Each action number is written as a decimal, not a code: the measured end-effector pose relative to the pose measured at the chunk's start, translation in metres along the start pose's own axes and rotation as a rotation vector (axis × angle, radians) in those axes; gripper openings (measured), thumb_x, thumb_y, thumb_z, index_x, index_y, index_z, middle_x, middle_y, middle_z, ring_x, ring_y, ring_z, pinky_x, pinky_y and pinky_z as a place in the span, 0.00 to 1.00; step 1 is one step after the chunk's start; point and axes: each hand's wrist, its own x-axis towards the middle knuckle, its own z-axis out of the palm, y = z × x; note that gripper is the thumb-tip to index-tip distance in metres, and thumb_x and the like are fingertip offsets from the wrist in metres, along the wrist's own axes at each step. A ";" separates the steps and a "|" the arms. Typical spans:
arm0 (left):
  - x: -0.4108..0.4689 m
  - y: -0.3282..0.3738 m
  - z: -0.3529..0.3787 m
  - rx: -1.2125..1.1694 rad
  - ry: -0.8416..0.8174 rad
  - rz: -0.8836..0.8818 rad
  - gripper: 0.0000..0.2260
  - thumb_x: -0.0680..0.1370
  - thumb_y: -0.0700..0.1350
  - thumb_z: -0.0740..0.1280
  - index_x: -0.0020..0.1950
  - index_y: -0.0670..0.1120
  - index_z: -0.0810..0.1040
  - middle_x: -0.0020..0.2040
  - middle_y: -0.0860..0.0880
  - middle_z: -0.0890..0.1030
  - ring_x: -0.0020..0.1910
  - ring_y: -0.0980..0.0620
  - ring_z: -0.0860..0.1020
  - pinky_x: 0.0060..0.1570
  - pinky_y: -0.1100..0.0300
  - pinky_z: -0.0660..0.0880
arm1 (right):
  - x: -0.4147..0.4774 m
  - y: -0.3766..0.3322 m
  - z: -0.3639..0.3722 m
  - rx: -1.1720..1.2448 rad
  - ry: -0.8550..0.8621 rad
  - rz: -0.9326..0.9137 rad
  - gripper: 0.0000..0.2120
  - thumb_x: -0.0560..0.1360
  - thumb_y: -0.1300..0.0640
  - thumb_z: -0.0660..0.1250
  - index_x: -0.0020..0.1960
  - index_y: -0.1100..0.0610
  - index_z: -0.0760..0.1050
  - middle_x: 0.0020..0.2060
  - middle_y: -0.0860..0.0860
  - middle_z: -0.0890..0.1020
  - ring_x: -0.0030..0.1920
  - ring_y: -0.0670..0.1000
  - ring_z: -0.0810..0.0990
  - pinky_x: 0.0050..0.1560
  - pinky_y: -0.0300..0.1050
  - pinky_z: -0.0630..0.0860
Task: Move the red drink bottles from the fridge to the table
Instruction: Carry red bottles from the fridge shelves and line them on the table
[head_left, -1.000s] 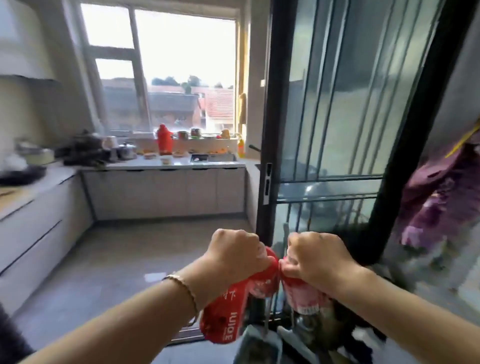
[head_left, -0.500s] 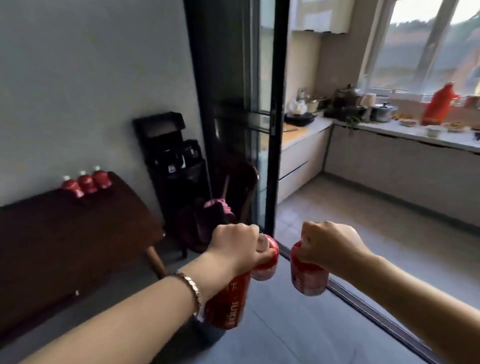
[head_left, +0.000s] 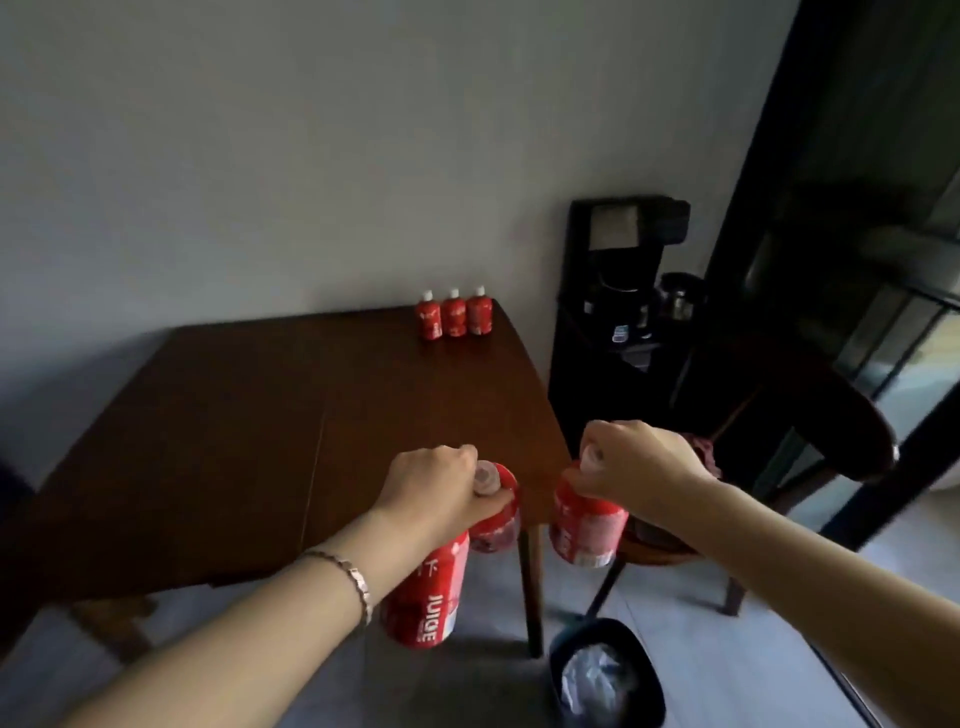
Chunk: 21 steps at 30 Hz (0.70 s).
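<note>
A single wide-angle view, worn on the person's head. It looks forward and down, close over the table (head_left: 234, 415), facing the wall (head_left: 311, 156).

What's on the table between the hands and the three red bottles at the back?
Only bare brown table shows in the head view between the left hand, the right hand and the three red bottles.

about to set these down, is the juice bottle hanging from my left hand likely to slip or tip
The juice bottle hangs tilted below the left hand, so it may land on an edge. That hand also holds a second bottle, so it may slip. Upright it should stand like the three bottles on the table.
</note>
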 end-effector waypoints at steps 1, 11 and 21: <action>0.018 -0.015 0.003 0.014 0.014 -0.028 0.20 0.74 0.65 0.60 0.49 0.48 0.73 0.49 0.49 0.82 0.49 0.47 0.81 0.44 0.57 0.72 | 0.028 -0.005 0.002 0.002 -0.007 -0.028 0.18 0.73 0.39 0.63 0.53 0.52 0.74 0.48 0.48 0.80 0.48 0.50 0.79 0.42 0.42 0.75; 0.155 -0.171 0.024 -0.034 -0.023 -0.284 0.24 0.74 0.66 0.60 0.59 0.48 0.72 0.54 0.50 0.81 0.52 0.51 0.80 0.47 0.60 0.74 | 0.264 -0.063 0.035 0.069 -0.187 -0.103 0.19 0.75 0.41 0.62 0.59 0.52 0.71 0.53 0.50 0.78 0.51 0.52 0.79 0.47 0.45 0.79; 0.309 -0.323 0.080 0.004 -0.176 -0.258 0.26 0.75 0.64 0.59 0.63 0.46 0.69 0.56 0.48 0.80 0.54 0.50 0.79 0.50 0.59 0.74 | 0.449 -0.128 0.089 0.200 -0.275 0.043 0.16 0.76 0.44 0.63 0.59 0.52 0.71 0.56 0.50 0.76 0.54 0.52 0.78 0.51 0.47 0.78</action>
